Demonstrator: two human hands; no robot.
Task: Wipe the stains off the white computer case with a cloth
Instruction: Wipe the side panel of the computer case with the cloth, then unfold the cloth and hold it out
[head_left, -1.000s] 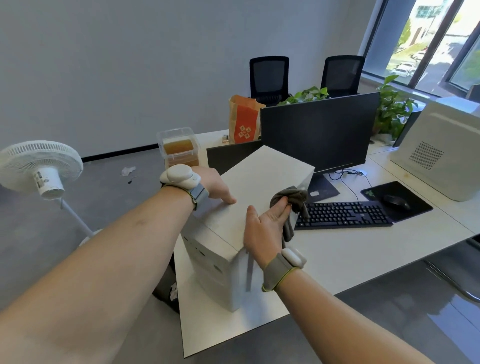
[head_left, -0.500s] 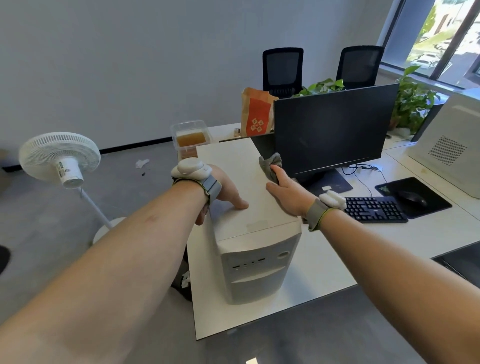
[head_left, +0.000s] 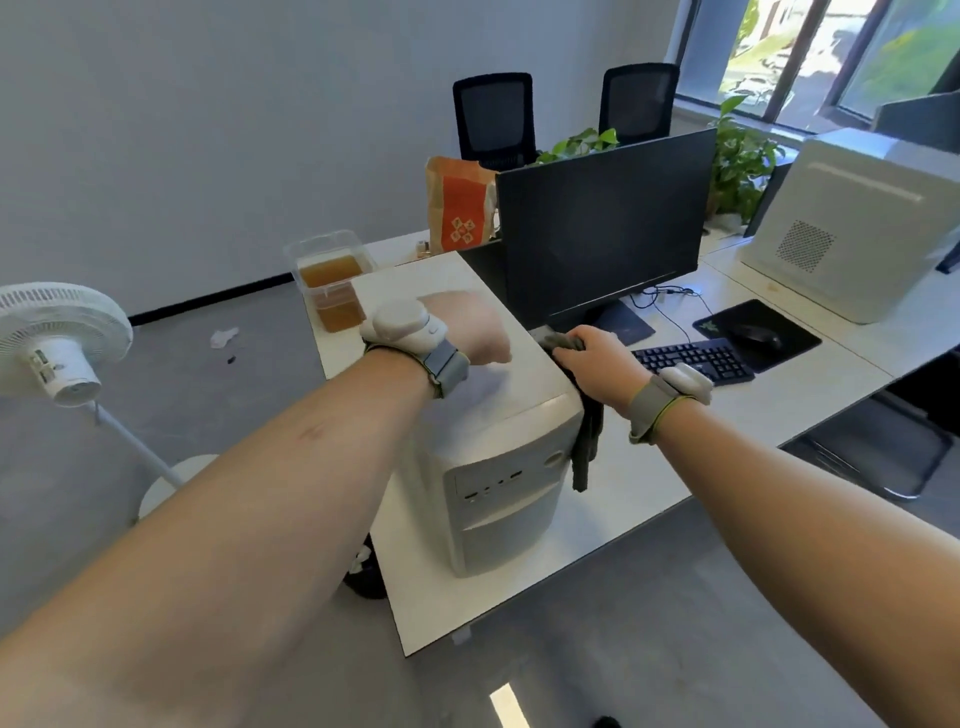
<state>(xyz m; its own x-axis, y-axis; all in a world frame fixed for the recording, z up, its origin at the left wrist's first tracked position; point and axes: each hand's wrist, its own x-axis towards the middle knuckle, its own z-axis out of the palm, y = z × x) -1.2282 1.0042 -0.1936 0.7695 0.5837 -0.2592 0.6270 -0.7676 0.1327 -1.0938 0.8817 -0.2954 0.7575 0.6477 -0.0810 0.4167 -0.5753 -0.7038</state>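
White plastic fronts the computer case (head_left: 493, 467), which stands upright at the near left corner of the pale desk (head_left: 613, 519), its front panel facing the camera. The right hand (head_left: 597, 358) sits at the case's top right edge, fingers curled around a dark grey cloth (head_left: 584, 441); part of the cloth is bunched under the fingers on the top, and the rest hangs down the right front corner of the case. The left hand (head_left: 467, 332) lies over the top panel, blurred by motion, so whether its fingers are spread or curled cannot be told; nothing shows in it. Both wrists carry grey bands with white devices.

Just right of the case lie a black keyboard (head_left: 696, 361) and, further right, a black mouse (head_left: 756, 335) on a dark mouse pad (head_left: 789, 338). Behind the case stands a black monitor (head_left: 605, 228), its screen dark. To the left behind the case sits a clear plastic container (head_left: 330, 280) with amber contents, and beyond it an orange paper bag (head_left: 460, 208). A second white case (head_left: 857, 223) stands at the right on the neighbouring desk. On the floor to the left is a white fan (head_left: 57, 338). Green plants (head_left: 743, 156) and two black chairs (head_left: 493, 119) stand at the far side, by the window.
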